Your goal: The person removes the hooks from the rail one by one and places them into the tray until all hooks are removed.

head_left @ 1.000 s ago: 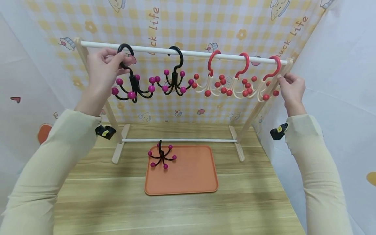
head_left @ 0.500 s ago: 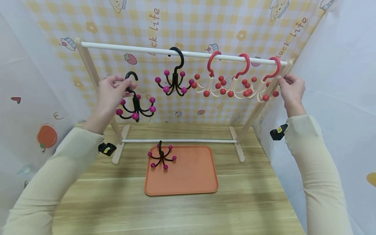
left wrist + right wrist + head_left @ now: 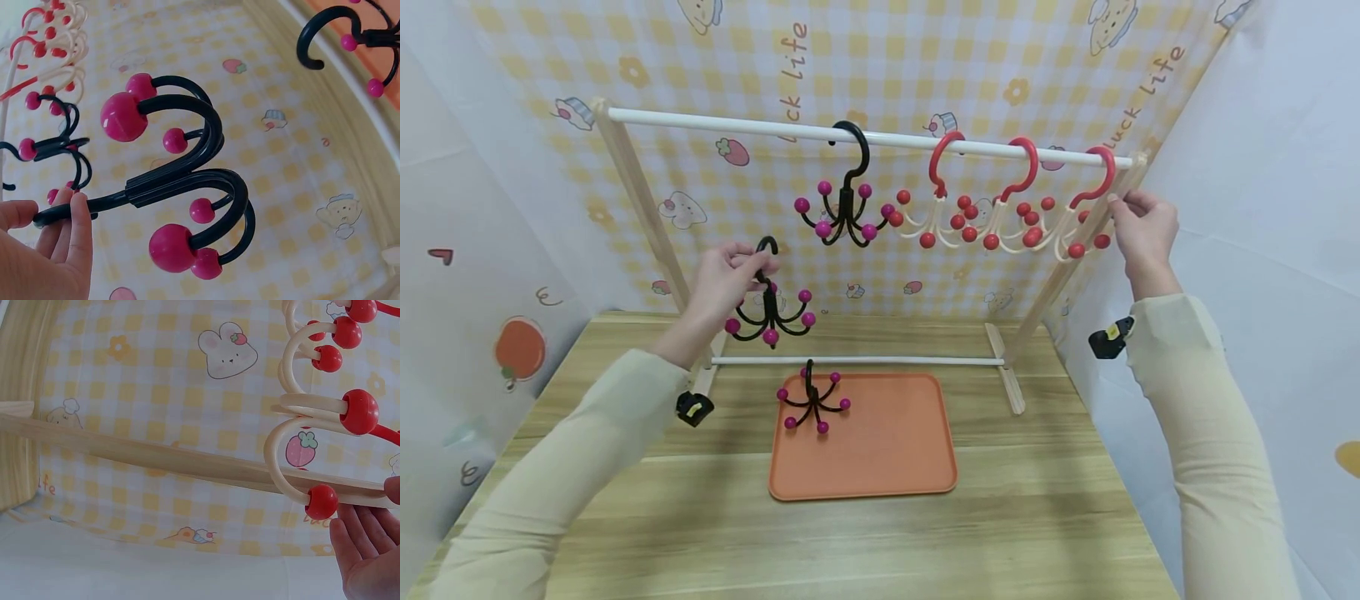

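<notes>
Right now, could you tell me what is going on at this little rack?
A person's left hand holds a black hook hanger with pink beads in the air, below the white rail and above the orange tray. A matching hanger lies on that tray. The right hand grips the rack's right post. One black and three red hangers hang on the rail.

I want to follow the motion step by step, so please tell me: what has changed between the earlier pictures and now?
The left hand lifted the black hook hanger off the white rail and carried it down and rightward, toward the orange tray. It grips the hanger's hook throughout. The right hand stayed on the rack's right post. The other hangers on the rail and the one on the tray did not move.
</notes>
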`<action>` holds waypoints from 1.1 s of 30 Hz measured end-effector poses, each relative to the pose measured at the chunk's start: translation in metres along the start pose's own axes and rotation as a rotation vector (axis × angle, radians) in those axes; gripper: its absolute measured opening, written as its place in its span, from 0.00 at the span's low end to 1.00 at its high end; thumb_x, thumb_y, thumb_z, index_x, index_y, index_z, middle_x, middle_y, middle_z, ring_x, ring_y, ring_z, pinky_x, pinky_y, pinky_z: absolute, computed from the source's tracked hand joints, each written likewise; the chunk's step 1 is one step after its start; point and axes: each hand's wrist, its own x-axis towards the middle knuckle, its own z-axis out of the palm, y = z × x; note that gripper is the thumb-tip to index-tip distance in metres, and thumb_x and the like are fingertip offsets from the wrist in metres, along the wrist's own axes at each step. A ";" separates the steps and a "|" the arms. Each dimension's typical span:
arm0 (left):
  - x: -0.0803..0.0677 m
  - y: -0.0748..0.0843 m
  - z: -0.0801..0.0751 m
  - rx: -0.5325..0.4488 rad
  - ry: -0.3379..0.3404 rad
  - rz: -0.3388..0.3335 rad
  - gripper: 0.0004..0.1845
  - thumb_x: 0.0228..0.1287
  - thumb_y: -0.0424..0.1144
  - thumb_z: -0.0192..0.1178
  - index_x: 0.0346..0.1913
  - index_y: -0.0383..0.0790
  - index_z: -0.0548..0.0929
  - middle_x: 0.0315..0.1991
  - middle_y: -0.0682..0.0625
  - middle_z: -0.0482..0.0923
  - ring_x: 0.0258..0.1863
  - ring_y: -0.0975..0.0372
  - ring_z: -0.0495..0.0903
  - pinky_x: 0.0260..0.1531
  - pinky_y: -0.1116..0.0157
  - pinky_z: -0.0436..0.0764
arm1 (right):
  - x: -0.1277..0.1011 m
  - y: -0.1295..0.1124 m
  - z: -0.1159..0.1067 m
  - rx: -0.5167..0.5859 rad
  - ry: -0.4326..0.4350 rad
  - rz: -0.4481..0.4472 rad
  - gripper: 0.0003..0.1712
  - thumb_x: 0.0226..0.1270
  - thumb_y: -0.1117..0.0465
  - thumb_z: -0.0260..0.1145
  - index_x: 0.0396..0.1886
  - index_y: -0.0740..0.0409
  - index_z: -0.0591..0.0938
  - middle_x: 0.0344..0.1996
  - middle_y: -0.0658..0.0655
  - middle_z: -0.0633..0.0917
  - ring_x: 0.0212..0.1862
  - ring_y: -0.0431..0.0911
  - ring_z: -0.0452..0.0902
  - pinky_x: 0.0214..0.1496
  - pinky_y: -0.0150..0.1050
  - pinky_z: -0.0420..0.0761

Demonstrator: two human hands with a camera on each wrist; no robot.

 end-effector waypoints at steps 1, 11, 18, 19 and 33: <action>0.000 -0.002 0.002 -0.012 -0.013 -0.013 0.13 0.63 0.37 0.52 0.43 0.28 0.72 0.37 0.44 0.81 0.33 0.67 0.79 0.35 0.66 0.77 | 0.000 0.000 0.000 0.001 -0.001 0.001 0.27 0.61 0.48 0.56 0.59 0.53 0.69 0.57 0.52 0.70 0.56 0.42 0.64 0.58 0.36 0.60; 0.002 -0.012 0.025 -0.213 -0.117 -0.167 0.13 0.61 0.33 0.53 0.44 0.26 0.72 0.39 0.40 0.78 0.36 0.60 0.79 0.38 0.64 0.76 | -0.001 0.001 -0.001 0.006 -0.003 -0.005 0.27 0.61 0.48 0.56 0.59 0.53 0.70 0.57 0.52 0.71 0.56 0.42 0.64 0.59 0.36 0.59; -0.001 -0.015 0.045 -0.239 -0.193 -0.217 0.15 0.62 0.34 0.52 0.47 0.25 0.71 0.41 0.39 0.77 0.33 0.61 0.78 0.41 0.62 0.74 | -0.001 0.000 -0.001 0.000 -0.003 0.001 0.28 0.61 0.48 0.56 0.59 0.53 0.70 0.57 0.52 0.71 0.55 0.42 0.64 0.59 0.36 0.60; -0.001 -0.015 0.048 -0.235 -0.202 -0.224 0.15 0.62 0.34 0.52 0.47 0.25 0.71 0.41 0.40 0.77 0.33 0.60 0.77 0.41 0.62 0.75 | -0.001 0.000 -0.001 0.000 -0.004 0.003 0.28 0.61 0.48 0.56 0.59 0.53 0.70 0.57 0.52 0.71 0.55 0.42 0.64 0.59 0.36 0.60; -0.014 -0.036 0.089 -0.247 -0.306 -0.262 0.15 0.65 0.34 0.49 0.48 0.24 0.69 0.44 0.36 0.76 0.43 0.54 0.76 0.41 0.60 0.75 | -0.002 -0.001 0.000 -0.003 -0.004 0.002 0.28 0.61 0.47 0.56 0.59 0.52 0.70 0.57 0.52 0.71 0.55 0.42 0.64 0.59 0.37 0.60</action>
